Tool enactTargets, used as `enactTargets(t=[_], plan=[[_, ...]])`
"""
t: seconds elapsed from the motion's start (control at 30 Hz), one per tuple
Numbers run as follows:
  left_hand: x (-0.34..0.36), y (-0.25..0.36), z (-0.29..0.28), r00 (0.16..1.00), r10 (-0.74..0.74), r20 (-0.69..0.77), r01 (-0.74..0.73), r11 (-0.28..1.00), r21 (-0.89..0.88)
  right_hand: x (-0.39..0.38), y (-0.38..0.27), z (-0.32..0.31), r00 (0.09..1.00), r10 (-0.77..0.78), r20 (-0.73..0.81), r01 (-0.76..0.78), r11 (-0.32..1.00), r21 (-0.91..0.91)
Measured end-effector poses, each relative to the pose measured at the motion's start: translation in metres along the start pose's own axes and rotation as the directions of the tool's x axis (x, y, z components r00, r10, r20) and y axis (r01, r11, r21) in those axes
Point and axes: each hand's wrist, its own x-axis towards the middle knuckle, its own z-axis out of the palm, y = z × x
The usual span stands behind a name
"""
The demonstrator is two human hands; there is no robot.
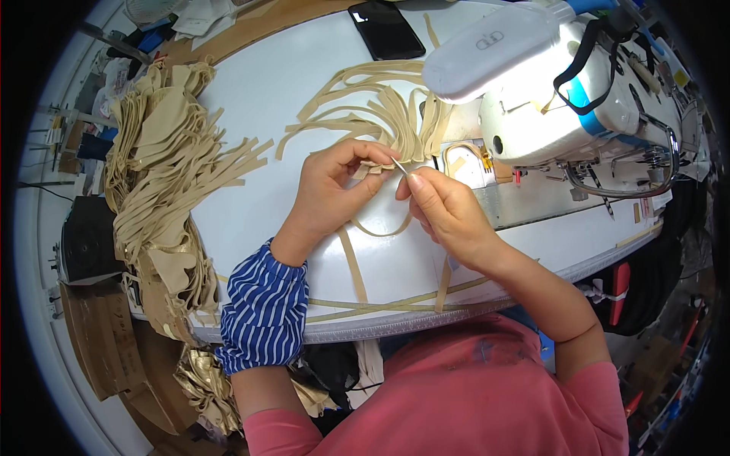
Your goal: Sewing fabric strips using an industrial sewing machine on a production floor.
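At the lower edge is a pink shirt (471,395), and a blue-and-white striped sleeve cover (265,311) wraps the left forearm. At lower left, one bunch of gold fabric (209,387) sits below table level, near brown cardboard (106,342). A ruler strip (395,325) runs along the front edge of the white table (255,220)

Two hands meet at the centre of the frame. The left hand (331,186) pinches a short beige piece (369,171) between thumb and fingers, which hide part of it. The right hand (452,209) grips one thin metal tool (401,166) between thumb and forefinger, its tip close to the left fingertips. Below them, one loose strip (352,266) hangs left and another (443,285) right

Just beyond, a bundle of beige strips (403,121) fans out, overlapping too much to count; the hands block its near end. One large pile of beige pieces (160,152) fills the left side. One white sewing machine (547,125) occupies the upper right, one white lamp (494,45) blocking part of it. One black phone (386,30) lies at the top
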Motion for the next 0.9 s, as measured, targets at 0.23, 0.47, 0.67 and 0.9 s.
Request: enactTargets(t=[0.23, 0.47, 0.67, 0.9], plan=[[0.003, 0.0, -0.002, 0.996, 0.076, 0.045, -0.085, 0.964, 0.25, 0.001, 0.006, 0.006, 0.995, -0.099, 0.012, 0.1, 0.995, -0.019], [0.002, 0.001, 0.0, 0.997, 0.068, -0.027, -0.057, 0.954, 0.294, -0.005, 0.003, 0.002, 1.0, -0.029, 0.005, 0.029, 0.999, 0.044], [0.0, 0.001, 0.001, 0.997, 0.01, -0.078, 0.002, 0.987, 0.159, -0.014, 0.001, -0.003, 0.99, 0.141, 0.026, -0.143, 0.954, 0.264], [-0.001, 0.0, -0.001, 1.0, 0.004, 0.002, -0.004, 0.99, 0.142, -0.009, 0.0, -0.004, 0.99, 0.131, 0.048, -0.136, 0.979, 0.15]])
